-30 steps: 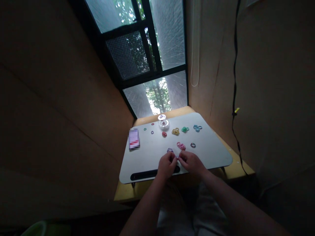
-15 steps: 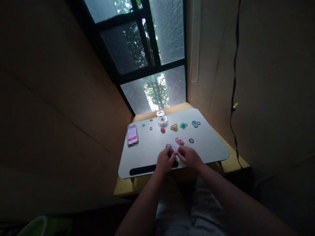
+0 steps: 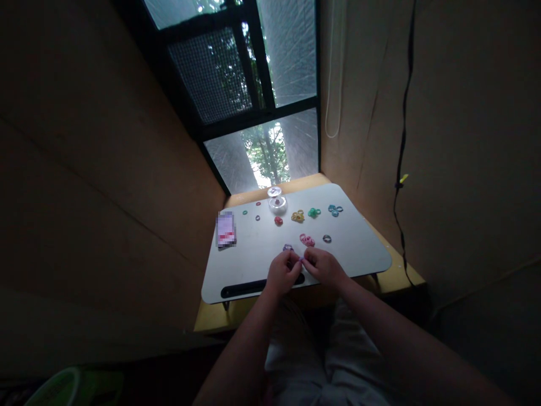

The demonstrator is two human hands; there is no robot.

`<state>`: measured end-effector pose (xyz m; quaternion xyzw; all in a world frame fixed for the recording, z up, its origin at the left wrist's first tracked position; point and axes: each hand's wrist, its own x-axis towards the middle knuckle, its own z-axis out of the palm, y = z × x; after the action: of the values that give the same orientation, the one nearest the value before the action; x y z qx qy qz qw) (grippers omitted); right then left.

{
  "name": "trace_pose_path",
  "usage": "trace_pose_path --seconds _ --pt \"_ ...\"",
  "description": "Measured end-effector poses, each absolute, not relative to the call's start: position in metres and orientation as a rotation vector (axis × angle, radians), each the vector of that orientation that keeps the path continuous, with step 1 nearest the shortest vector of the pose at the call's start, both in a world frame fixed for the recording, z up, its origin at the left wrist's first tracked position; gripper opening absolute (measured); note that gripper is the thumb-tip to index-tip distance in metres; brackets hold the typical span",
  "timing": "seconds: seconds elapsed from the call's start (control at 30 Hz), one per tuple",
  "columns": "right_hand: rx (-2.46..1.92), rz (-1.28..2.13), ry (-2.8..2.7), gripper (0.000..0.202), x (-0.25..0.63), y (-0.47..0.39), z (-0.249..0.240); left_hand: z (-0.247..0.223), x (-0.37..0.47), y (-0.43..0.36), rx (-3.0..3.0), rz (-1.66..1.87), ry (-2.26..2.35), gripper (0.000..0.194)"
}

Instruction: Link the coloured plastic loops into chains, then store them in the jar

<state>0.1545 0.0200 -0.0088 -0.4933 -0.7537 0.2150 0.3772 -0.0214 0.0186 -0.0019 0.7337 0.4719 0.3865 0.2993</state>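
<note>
My left hand (image 3: 283, 273) and my right hand (image 3: 325, 267) meet over the near edge of a white lap table. Both are closed in a pinch on a small purple hair tie (image 3: 301, 259), mostly hidden by the fingertips. Just beyond my left fingers lies a group of purple hair ties (image 3: 288, 247). A pink pile of hair ties (image 3: 307, 240) sits past my right fingers, with a dark ring-shaped hair tie (image 3: 327, 239) to its right.
Across the white table (image 3: 253, 248) lie red (image 3: 278, 221), yellow (image 3: 298, 216), green (image 3: 314, 212) and blue hair ties (image 3: 335, 210). A clear round container (image 3: 278, 204) stands at the back. A blurred-out phone-like object (image 3: 226, 230) lies left; a black slot (image 3: 243, 288) runs along the front.
The view has shifted slightly, so the table sits a little higher and further left. Both hands stay pinched together at the purple hair tie, with hardly any movement.
</note>
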Motion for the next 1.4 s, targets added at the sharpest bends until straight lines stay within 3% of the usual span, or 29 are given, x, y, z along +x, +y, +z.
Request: trace_pose_path --seconds 1.4 --pt "-1.293 0.503 -1.957 0.006 0.1525 0.0149 -0.0033 0.0022 -0.0185 0.0181 1.932 1.0 1.378 0.006"
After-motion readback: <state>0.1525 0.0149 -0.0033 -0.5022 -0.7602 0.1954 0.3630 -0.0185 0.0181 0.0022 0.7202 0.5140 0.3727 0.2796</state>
